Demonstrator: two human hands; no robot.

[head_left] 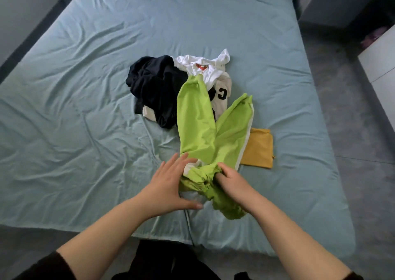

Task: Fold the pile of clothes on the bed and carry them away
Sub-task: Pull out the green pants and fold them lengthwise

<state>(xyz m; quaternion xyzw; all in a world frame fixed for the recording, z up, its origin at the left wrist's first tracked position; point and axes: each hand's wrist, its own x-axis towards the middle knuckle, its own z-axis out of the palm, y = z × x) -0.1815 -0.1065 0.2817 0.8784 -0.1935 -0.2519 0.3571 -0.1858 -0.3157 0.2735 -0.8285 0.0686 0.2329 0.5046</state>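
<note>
early stage: one yellow garment (259, 149) folded at right, green trousers (201, 130) laid out on the bed (85, 108), right hand (230, 181) gripping the near waistband, left hand (171, 183) spread flat beside it, dark-and-white pile (162, 87) beyond still unfolded.

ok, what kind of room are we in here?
Likely a home bedroom: a wide bed under a teal fitted sheet, a loose pile of clothes on it with green trousers in front, and white cabinets beside grey floor on the right.

Right grip (232, 180) clutches green trousers (203, 130) waistband; left grip (171, 183) flat, touching them.
</note>
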